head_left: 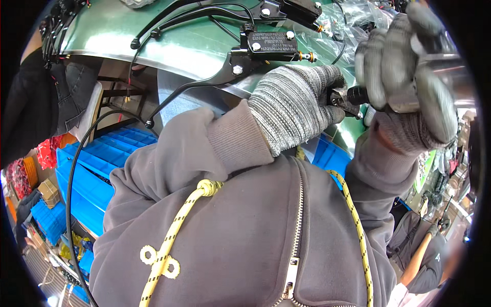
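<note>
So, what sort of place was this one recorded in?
Probably a workshop or small assembly floor: black levers with cables at a green bench, big blue crates nearby, and another person in the background.

The person (240, 240) has 1 left hand (296, 105) and 1 right hand (394, 66), in 2 striped gloves (279, 92). There is 1 silver tool (451, 74), 1 small black part (349, 106), 1 green table (102, 33), 2 yellow drawstrings (179, 223) and 1 metal zipper (292, 273). At least 3 black lever assemblies (268, 46) and 2 blue crates (84, 187) show.
</note>
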Available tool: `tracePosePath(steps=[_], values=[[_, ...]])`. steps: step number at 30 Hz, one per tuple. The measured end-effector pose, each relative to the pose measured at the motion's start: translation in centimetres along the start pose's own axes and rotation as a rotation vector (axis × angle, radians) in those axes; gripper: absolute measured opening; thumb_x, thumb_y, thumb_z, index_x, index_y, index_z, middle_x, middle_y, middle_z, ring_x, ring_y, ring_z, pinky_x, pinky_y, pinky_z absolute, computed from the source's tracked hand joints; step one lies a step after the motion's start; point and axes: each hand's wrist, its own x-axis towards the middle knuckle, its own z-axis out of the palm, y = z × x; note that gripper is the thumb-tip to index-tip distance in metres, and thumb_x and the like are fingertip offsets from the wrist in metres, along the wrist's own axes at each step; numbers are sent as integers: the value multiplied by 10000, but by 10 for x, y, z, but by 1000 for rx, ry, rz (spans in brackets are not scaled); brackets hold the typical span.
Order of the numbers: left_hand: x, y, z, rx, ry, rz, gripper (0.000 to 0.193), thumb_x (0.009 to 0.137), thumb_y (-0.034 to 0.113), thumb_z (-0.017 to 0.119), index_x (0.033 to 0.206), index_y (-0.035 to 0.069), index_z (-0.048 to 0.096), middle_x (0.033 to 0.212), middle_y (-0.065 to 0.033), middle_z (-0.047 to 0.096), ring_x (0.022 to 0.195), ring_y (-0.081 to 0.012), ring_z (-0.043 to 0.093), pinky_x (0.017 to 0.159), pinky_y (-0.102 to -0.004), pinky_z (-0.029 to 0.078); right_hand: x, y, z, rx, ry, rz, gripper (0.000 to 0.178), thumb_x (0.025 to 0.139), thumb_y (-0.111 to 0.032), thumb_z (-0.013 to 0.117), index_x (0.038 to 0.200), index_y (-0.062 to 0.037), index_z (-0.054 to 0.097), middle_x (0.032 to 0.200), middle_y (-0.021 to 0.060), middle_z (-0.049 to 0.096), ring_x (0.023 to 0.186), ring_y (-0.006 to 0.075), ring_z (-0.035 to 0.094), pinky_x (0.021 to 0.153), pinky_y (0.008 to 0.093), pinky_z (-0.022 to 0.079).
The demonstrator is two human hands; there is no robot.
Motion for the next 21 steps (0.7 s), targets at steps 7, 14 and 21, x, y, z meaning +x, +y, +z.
tracePosePath(steps=[7,14,21], values=[[3,-6,17,-42,135,75,412,753,262,829,1080,52,693,799,-96,683,741,-214,667,717,-339,546,45,-53,-10,-63,90,44,322,980,-183,554,1108,105,616,915,121,539,819,217,523,802,385,439],[15,-3,25,166,198,172,300,832,260,748,1058,76,678,826,-122,700,799,-311,695,733,-406,549,49,-20,79,-272,111,-272,347,928,-236,620,1155,25,648,906,103,601,791,208,584,738,357,481],[6,-6,23,158,236,255,340,847,260,737,1094,41,657,895,-140,701,850,-327,686,755,-408,552,49,-24,92,-385,343,-263,381,863,-160,688,1199,1,605,1076,126,686,939,211,704,755,318,600]])
